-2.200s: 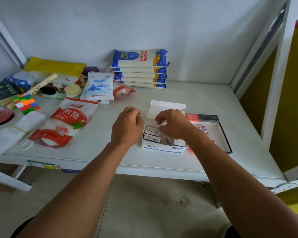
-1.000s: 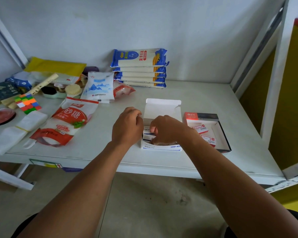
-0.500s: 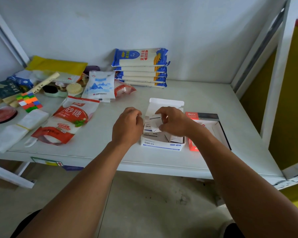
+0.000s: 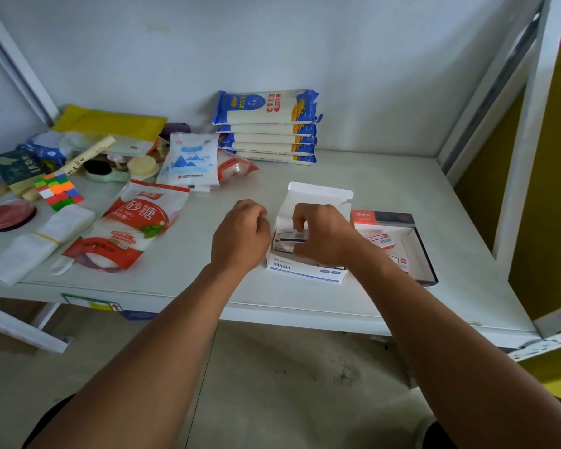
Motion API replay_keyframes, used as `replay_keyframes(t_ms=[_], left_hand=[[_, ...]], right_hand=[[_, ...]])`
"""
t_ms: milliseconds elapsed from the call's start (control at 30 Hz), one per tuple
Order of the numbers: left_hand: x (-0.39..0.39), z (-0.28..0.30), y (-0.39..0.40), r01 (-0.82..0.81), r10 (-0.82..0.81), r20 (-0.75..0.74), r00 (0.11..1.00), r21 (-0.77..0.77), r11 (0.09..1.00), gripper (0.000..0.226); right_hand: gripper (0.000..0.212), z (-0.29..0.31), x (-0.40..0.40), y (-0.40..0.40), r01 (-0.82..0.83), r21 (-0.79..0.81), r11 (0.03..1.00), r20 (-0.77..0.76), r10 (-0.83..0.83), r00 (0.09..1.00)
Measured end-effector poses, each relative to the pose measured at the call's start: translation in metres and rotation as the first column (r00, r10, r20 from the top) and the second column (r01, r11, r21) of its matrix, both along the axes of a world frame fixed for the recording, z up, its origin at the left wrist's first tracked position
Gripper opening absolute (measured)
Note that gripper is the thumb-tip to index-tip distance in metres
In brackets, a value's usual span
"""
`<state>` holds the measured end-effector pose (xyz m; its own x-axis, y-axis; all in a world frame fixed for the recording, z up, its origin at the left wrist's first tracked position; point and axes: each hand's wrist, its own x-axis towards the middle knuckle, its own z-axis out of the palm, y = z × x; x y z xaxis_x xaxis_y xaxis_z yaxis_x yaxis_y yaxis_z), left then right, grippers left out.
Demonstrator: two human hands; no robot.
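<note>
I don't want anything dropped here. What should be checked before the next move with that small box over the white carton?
1. Grip: small box pinched by the right hand: ok.
2. Opening: lid of the white carton folded back: ok.
3. Support: left hand steadying the carton's left wall: cannot tell, contact is hidden.
4. Footing: carton sitting flat on the table: ok.
5. Space inside the carton: cannot tell, the right hand covers it.
</note>
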<state>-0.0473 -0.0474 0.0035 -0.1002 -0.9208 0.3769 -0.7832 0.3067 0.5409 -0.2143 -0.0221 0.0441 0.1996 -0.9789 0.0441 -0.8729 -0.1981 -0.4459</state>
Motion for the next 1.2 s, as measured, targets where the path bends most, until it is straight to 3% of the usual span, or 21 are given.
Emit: replay_keyframes(t_ms=[100,200,267,367,567,833,967,1033,1100,1200], left_hand=[[0.001,-0.001,0.0,-0.001,0.001,0.008,1.0,0.007,1.0,0.019],[0.002,-0.001,0.0,0.01,-0.01,0.003,1.0,0.003,1.0,0.018],[0.002,0.0,-0.001,0.011,-0.011,0.003,1.0,-0.001,1.0,0.018],[0.002,-0.001,-0.002,0.006,-0.006,0.008,1.0,-0.001,1.0,0.018],[-0.002,-0.004,-0.001,-0.008,0.008,0.015,1.0,0.019,1.0,0.016],[-0.003,-0.002,0.0,0.002,-0.002,0.014,1.0,0.001,1.0,0.016],[0.001,-0.001,-0.001,0.016,-0.016,0.014,1.0,-0.008,1.0,0.018],[0.001,-0.001,-0.002,0.013,-0.013,0.014,1.0,-0.01,1.0,0.019],[0.0,-0.002,-0.002,0.008,-0.008,0.008,1.0,-0.009,1.0,0.018],[-0.002,0.0,-0.001,0.008,-0.008,-0.003,1.0,-0.003,1.0,0.017]], right_hand=[[0.024,-0.004,0.002,0.0,-0.081,-0.044,0.996,-0.02,0.08,0.997],[0.018,-0.009,-0.003,0.002,-0.157,0.125,0.98,-0.038,0.162,0.986],[0.011,-0.008,-0.007,0.001,-0.14,0.219,0.966,0.093,0.122,0.988],[0.009,-0.005,-0.012,-0.003,-0.007,0.136,0.991,0.206,-0.021,0.978],[0.022,-0.013,-0.017,-0.005,0.043,0.153,0.987,-0.042,-0.037,0.998],[0.04,-0.018,-0.009,0.0,-0.032,0.071,0.997,-0.293,0.052,0.955],[0.039,-0.007,-0.009,-0.001,0.063,0.078,0.995,-0.032,-0.061,0.998],[0.037,-0.003,-0.008,-0.001,0.125,-0.018,0.992,0.069,-0.123,0.99],[0.037,-0.006,-0.006,-0.001,0.089,-0.149,0.985,-0.016,-0.092,0.996],[0.04,-0.018,-0.003,0.0,-0.078,-0.15,0.986,-0.262,0.037,0.964]])
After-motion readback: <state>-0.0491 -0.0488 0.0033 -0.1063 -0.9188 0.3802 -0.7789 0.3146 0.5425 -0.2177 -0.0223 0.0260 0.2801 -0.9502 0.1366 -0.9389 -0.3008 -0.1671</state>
